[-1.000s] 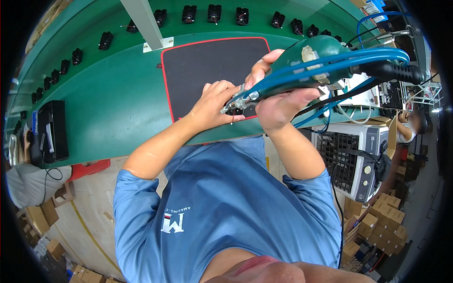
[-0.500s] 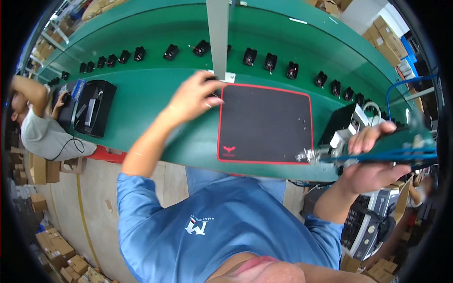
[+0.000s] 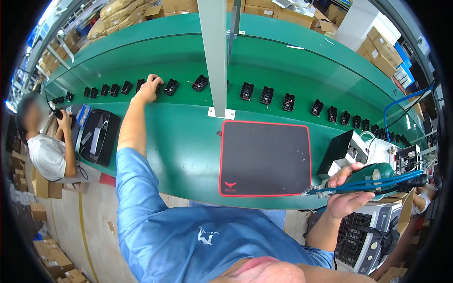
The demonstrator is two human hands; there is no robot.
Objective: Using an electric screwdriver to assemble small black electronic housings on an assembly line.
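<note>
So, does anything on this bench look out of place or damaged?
Two small things: pale specks dot the right side of the dark mat, too small to identify; and the black part just left of the grey post sits more slanted than those just right of it. No spill or damage is evident.

Bright light leaves soft shadow on the green bench, its edges bowed by fisheye distortion.
</note>
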